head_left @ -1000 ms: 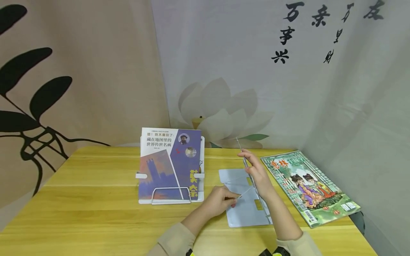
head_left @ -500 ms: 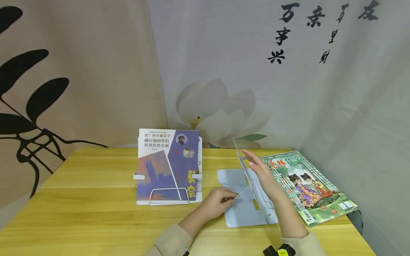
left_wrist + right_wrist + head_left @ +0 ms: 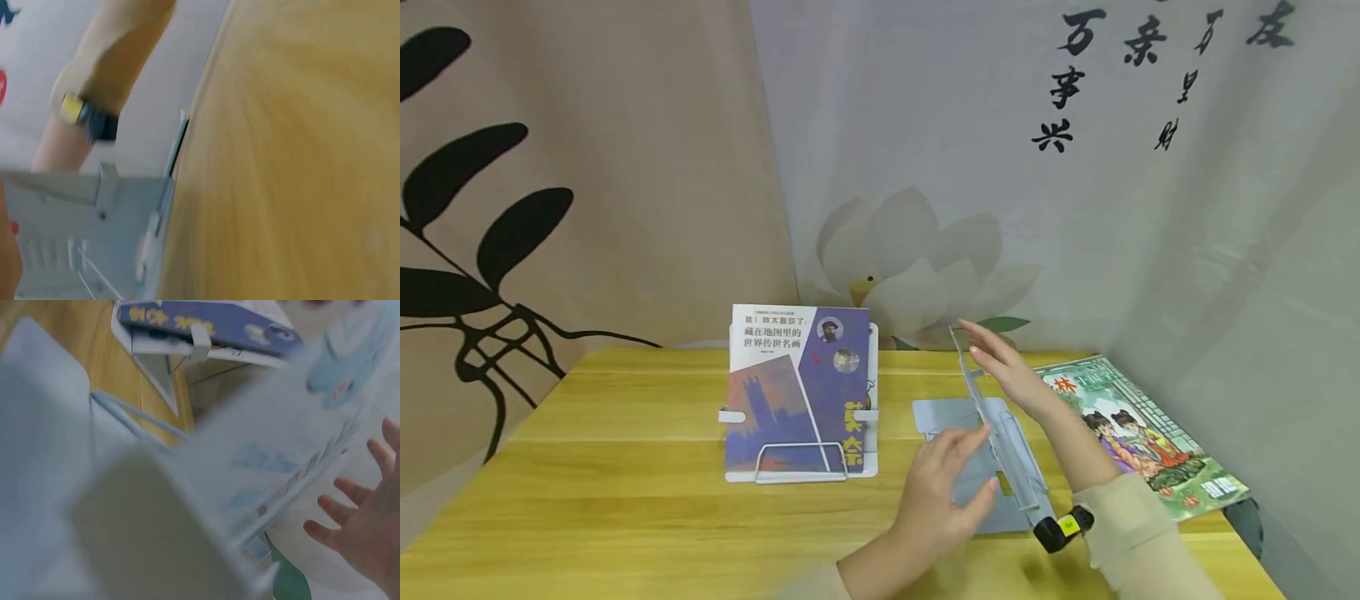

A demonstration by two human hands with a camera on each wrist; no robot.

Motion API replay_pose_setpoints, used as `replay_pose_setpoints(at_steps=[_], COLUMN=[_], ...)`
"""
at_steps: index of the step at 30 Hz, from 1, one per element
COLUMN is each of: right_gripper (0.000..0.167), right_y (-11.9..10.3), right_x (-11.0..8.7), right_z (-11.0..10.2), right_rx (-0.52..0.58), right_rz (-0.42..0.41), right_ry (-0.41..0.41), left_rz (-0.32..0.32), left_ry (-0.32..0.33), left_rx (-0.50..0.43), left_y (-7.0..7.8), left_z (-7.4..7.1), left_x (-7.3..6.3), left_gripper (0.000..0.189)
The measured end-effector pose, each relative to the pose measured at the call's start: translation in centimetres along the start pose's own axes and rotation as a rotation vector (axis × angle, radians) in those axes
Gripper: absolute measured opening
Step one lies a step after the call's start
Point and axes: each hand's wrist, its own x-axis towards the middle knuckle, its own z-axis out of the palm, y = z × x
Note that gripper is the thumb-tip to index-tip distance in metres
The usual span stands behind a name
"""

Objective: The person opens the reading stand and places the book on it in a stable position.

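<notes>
A pale metal book stand has its base plate (image 3: pixel 936 412) flat on the table and its back panel (image 3: pixel 981 400) raised steeply, seen almost edge-on in the head view. My left hand (image 3: pixel 936 492) is in front of the panel, fingers extended, fingertips close to its face. Behind the panel, my right hand (image 3: pixel 1007 367) has its fingers stretched out near the upper edge. In the right wrist view that hand (image 3: pixel 369 519) spreads its fingers beside the panel's printed side (image 3: pixel 269 456). The left wrist view shows the panel's front (image 3: pixel 56 231) with thin wire at its foot.
To the left, a second stand holds up a purple and white book (image 3: pixel 797 383) behind a wire rest (image 3: pixel 801 446). A green illustrated magazine (image 3: pixel 1150 450) lies at the right, partly covered by my right arm. A printed curtain (image 3: pixel 910 125) hangs behind the table (image 3: pixel 625 467).
My left hand has let go of the thin wire and risen toward the panel with fingers extended. My right hand has come off the panel's edge to behind it.
</notes>
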Motion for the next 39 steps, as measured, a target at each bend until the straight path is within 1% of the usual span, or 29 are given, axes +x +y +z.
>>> replay_pose_setpoints(at_steps=[2,3,6,8,11,15,20,24,26,28,31,34,36,39], right_gripper=[0.048,0.048,0.045,0.043,0.043,0.047,0.055,0.064,0.070,0.076,0.086,0.092,0.093,0.095], right_y=[-0.1,-0.2,-0.3,-0.4,-0.3,0.4,1.7,2.2,2.3,2.3,2.2,2.2,2.0,1.9], right_x=[0.6,0.8,1.0,0.9,0.6,-0.2,-1.4,-2.4,-3.0,-3.7,-4.6,-5.4,-5.6,-5.5], right_z=[-0.1,-0.1,0.0,0.1,0.0,-0.4,-1.4,-1.9,-2.0,-1.9,-1.7,-1.4,-1.2,-0.9], right_rx=[-0.005,-0.008,-0.027,-0.032,-0.065,-0.159,-0.259,-0.321,-0.341,-0.355,-0.349,-0.350,-0.362,-0.396], right_rz=[0.008,0.015,0.033,0.033,0.022,0.025,0.048,0.078,0.089,0.096,0.114,0.144,0.165,0.192], right_ry=[-0.064,-0.088,-0.111,-0.080,-0.002,0.101,0.186,0.222,0.236,0.255,0.285,0.325,0.360,0.426], left_rz=[0.037,0.043,0.044,0.047,0.057,0.047,0.001,-0.054,-0.083,-0.118,-0.180,-0.255,-0.309,-0.407], left_ry=[-0.033,-0.051,-0.082,-0.073,-0.042,0.012,0.083,0.093,0.080,0.052,-0.020,-0.112,-0.163,-0.216], left_rx=[0.035,0.053,0.101,0.118,0.143,0.160,0.205,0.260,0.287,0.312,0.362,0.391,0.378,0.318], left_y=[0.8,1.0,1.0,0.6,-0.2,-1.6,-3.4,-4.5,-4.8,-5.1,-5.4,-5.7,-6.0,-6.4], left_z=[0.2,0.3,0.3,0.1,-0.5,-1.5,-2.4,-3.0,-3.2,-3.3,-3.3,-3.2,-3.0,-2.7], left_x=[0.2,0.2,0.4,0.5,0.6,0.9,1.0,1.0,1.1,1.2,1.4,1.6,1.9,2.5], left_gripper=[0.051,0.047,0.035,0.030,0.028,0.031,0.038,0.045,0.048,0.052,0.065,0.081,0.089,0.094])
